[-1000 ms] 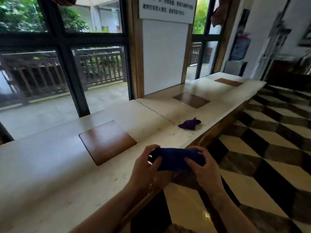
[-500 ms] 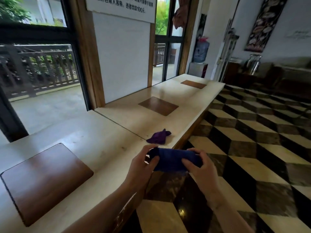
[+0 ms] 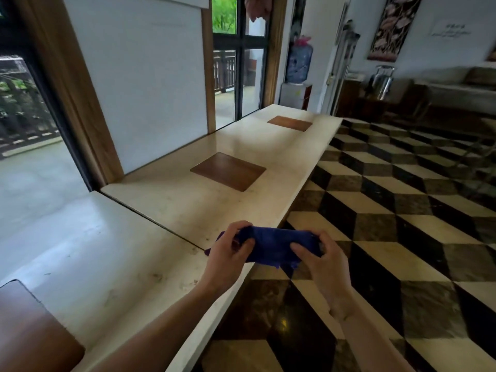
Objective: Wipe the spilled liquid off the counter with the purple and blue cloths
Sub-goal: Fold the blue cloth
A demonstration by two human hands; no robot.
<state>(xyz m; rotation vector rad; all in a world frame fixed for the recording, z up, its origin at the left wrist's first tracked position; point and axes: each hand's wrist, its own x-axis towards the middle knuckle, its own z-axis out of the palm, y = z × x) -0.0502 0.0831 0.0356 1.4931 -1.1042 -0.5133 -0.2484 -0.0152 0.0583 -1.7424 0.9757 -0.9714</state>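
A dark blue cloth [image 3: 276, 247] is stretched between both my hands, just above the front edge of the pale stone counter [image 3: 166, 202]. My left hand [image 3: 228, 253] grips its left end and my right hand [image 3: 319, 260] grips its right end. The purple cloth [image 3: 207, 251] is almost wholly hidden behind my left hand; only a small dark purple bit shows at the hand's left side, on the counter. I cannot make out any liquid on the counter.
Brown wooden inlay squares [image 3: 228, 171] are set into the counter, one more farther back [image 3: 290, 122] and one at the near left [image 3: 32, 334]. A white panel and windows line the counter's far side. Checkered floor [image 3: 389, 224] lies to the right.
My view has swung right along the counter. The purple cloth, earlier apart from my hands, is now hidden behind my left hand. Both hands keep hold of the blue cloth.
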